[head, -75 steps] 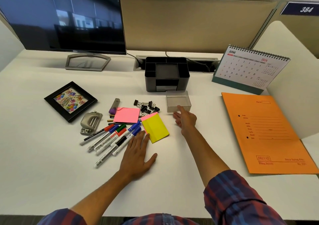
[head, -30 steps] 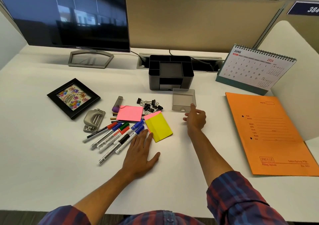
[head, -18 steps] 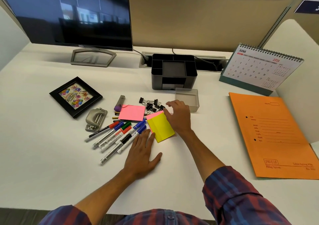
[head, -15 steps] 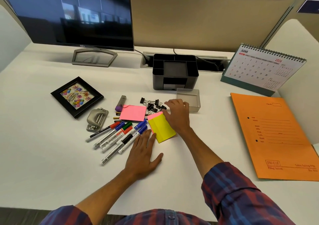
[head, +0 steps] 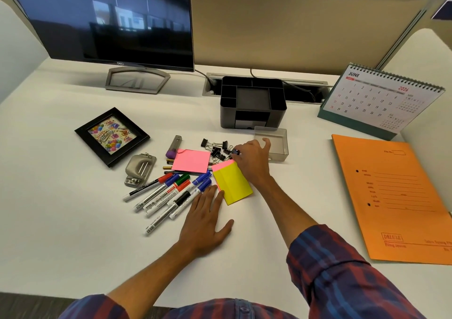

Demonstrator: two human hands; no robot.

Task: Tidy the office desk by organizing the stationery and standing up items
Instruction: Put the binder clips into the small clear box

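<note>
Binder clips, small and black, lie heaped; right hand pinches one, left hand flat, grip released.

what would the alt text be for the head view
A person's right hand pinches a binder clip from a pile beside a clear tray, while the left hand lies flat on the white desk by scattered markers and sticky notes. A black organizer stands behind.
</note>
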